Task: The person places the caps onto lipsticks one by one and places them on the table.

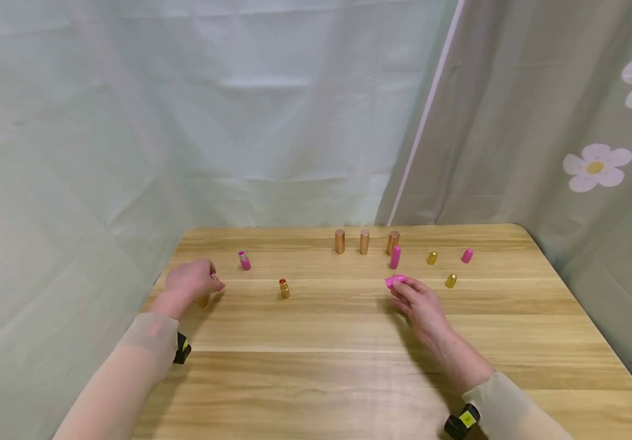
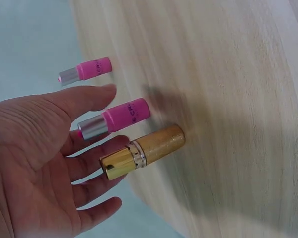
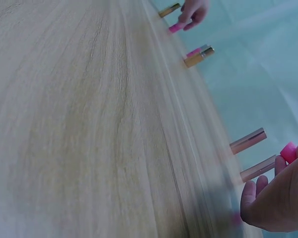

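Note:
My left hand [image 1: 192, 280] is at the left side of the table, around an uncapped pink lipstick [image 2: 126, 115] with a silver collar. In the left wrist view its thumb and fingers are loosely spread, the thumb apart from the tube. Close by stands an uncapped gold lipstick [image 2: 161, 145]. My right hand [image 1: 420, 308] pinches a pink lipstick cap [image 1: 395, 281] between thumb and fingers, raised over the table. Just beyond it a rounded pink piece [image 1: 395, 257] stands upright; whether it is a cap or a whole lipstick I cannot tell.
Another pink lipstick [image 1: 245, 261] and a gold lipstick [image 1: 285, 288] stand uncapped left of centre. Copper-coloured cylinders [image 1: 364, 242] line the back. Gold caps [image 1: 431, 258] and a pink cap [image 1: 467, 255] stand at the right. A curtain [image 1: 294, 122] hangs behind the wooden table [image 1: 316, 379].

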Tool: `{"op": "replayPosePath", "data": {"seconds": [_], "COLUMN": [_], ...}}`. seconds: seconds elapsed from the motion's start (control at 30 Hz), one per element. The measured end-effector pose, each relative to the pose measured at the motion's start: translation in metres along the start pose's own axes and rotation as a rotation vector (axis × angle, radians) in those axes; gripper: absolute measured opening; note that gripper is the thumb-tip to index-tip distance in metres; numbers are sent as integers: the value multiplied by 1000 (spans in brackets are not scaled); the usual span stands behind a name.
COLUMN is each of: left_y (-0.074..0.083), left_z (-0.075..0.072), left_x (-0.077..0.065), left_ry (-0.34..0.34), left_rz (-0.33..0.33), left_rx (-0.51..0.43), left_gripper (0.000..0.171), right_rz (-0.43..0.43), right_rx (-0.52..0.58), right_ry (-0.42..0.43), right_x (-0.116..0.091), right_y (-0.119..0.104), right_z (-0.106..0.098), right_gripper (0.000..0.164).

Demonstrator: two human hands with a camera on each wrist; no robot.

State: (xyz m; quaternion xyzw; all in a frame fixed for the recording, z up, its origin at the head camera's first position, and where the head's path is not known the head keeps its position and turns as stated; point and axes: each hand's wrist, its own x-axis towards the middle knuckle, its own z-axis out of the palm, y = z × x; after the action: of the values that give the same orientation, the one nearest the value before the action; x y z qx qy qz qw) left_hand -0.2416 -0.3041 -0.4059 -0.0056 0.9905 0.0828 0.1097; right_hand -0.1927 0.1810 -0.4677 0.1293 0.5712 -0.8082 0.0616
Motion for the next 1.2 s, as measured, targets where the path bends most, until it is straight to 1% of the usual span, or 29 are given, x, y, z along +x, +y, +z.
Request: {"op": "replayPosePath", "data": {"seconds": [0.1, 0.23, 0.33, 0.43, 0.5, 0.57, 0.67, 0.73, 0.8, 0.97, 1.1, 1.2], "left_y": [1, 4, 5, 5, 6, 10, 20, 28, 39, 74, 110, 137], "left_z": [2, 3, 3, 1, -2, -6, -15, -23, -31, -47, -50, -46], "left_x": [1, 0, -1, -2, -3, -4, -8, -11, -15, -28, -39, -47], "left_ry": [-12, -9, -6, -9, 5, 35, 104, 139, 158, 163, 174, 157], "left_rz": [-2, -1, 1, 2, 5, 18, 58, 89, 119, 196, 289, 378], "left_rx": [12, 20, 18, 5, 3, 0, 2, 0, -9, -31, -37, -48], "left_gripper": [27, 24, 17, 13, 13, 14, 17, 17, 17, 16, 17, 16], "right_rz": [2, 6, 7, 7, 8, 8, 2, 0, 1, 8, 11, 14], "right_rx": [-2, -6, -13, -11, -11, -14, -19, -25, -26, -33, -36, -35], "right_ry": [9, 8, -2, -3, -3, -2, 3, 2, 4, 2, -3, -4], "right_x": [1, 0, -1, -2, -3, -2, 0, 1, 1, 2, 0, -1], "right_y": [1, 1, 1, 1, 1, 2, 2, 3, 2, 2, 1, 0], "right_z": [-1, -2, -2, -1, -1, -2, -3, -3, -3, -2, -3, -4], "right_gripper": [30, 32, 35, 34, 32, 30, 27, 28, 29, 36, 40, 41]}}
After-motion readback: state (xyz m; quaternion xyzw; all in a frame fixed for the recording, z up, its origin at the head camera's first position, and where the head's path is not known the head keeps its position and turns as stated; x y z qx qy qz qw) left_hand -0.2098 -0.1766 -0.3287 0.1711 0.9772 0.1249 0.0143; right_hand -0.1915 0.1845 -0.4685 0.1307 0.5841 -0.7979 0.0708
